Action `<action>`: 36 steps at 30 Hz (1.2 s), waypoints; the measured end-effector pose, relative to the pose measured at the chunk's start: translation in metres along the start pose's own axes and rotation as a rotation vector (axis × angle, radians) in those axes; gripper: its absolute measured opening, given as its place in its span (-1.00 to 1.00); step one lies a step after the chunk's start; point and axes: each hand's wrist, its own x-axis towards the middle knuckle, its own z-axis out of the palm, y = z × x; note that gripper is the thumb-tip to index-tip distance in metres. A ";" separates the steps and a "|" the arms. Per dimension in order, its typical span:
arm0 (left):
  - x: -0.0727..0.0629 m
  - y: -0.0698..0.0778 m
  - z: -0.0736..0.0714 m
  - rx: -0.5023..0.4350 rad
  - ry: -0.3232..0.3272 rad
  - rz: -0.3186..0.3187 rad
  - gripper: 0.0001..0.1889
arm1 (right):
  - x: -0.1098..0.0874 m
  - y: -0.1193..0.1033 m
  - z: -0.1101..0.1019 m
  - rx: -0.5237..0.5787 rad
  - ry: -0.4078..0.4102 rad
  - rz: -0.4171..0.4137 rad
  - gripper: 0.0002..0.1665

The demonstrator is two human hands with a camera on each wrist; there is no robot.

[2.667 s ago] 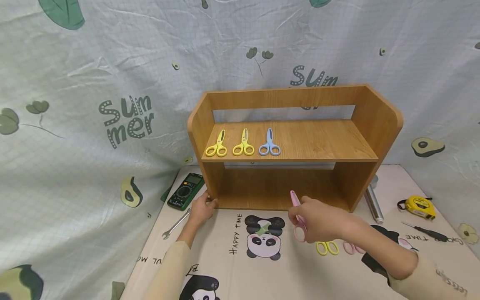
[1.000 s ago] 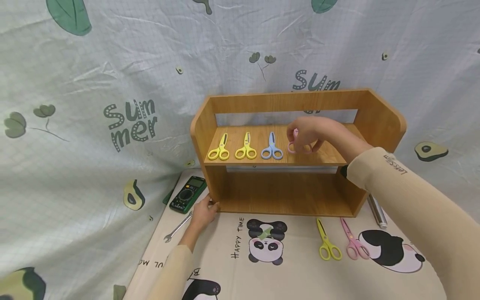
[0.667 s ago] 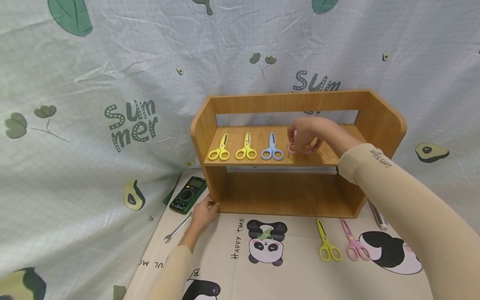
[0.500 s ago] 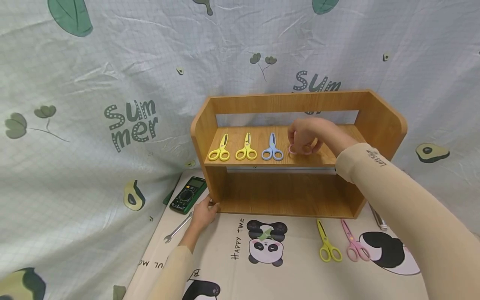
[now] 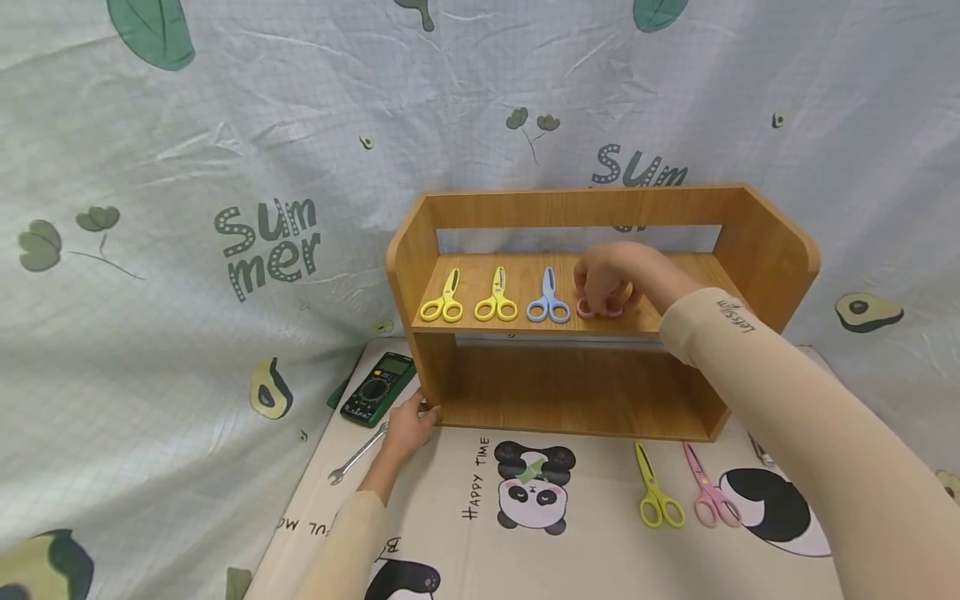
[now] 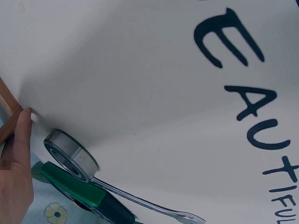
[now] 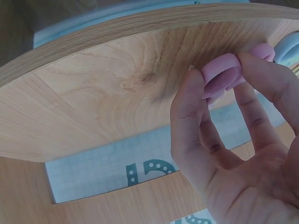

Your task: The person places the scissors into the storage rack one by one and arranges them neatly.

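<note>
My right hand is over the upper board of a wooden shelf and pinches pink scissors by a handle loop. In the right wrist view, thumb and fingertips close on that pink loop near the board's front edge; the blades are mostly hidden. To their left, blue scissors and two pairs of yellow scissors, one in the middle and one at the end, lie in a row, blades pointing back. My left hand rests against the shelf's lower left corner, a straight finger along the wood.
On the table, yellow scissors and pink scissors lie before the shelf's right end. A green multimeter and a wrench are at the left. A silver tube-like object is partly behind my right sleeve.
My right hand has carried the pink scissors from over the table up to the upper board, then shifted them slightly toward its front edge. The left hand has stayed at the corner.
</note>
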 end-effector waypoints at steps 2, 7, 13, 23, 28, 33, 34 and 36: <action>0.000 0.001 0.000 0.000 -0.002 -0.002 -0.43 | 0.001 0.000 0.001 -0.016 0.000 0.000 -0.57; -0.001 0.002 -0.001 -0.001 0.001 -0.002 -0.45 | 0.001 0.000 0.001 -0.037 0.006 0.004 -0.58; -0.002 0.002 -0.001 -0.005 -0.001 -0.002 -0.45 | 0.001 -0.001 0.001 -0.020 0.007 0.015 -0.59; -0.002 0.003 -0.003 0.009 0.005 0.005 -0.46 | 0.000 -0.001 0.002 0.012 0.000 0.036 -0.59; -0.002 0.004 -0.003 0.010 -0.002 0.005 -0.48 | 0.001 0.000 0.002 0.018 0.000 0.043 -0.56; -0.002 0.003 -0.002 0.013 0.001 0.012 -0.47 | -0.001 -0.001 0.003 0.022 0.005 0.047 -0.53; -0.002 0.003 -0.002 0.011 0.003 0.014 -0.47 | -0.001 -0.001 0.003 0.023 0.005 0.047 -0.53; -0.001 0.002 -0.002 0.009 0.008 0.016 -0.47 | -0.003 -0.001 0.004 0.025 0.005 0.042 -0.52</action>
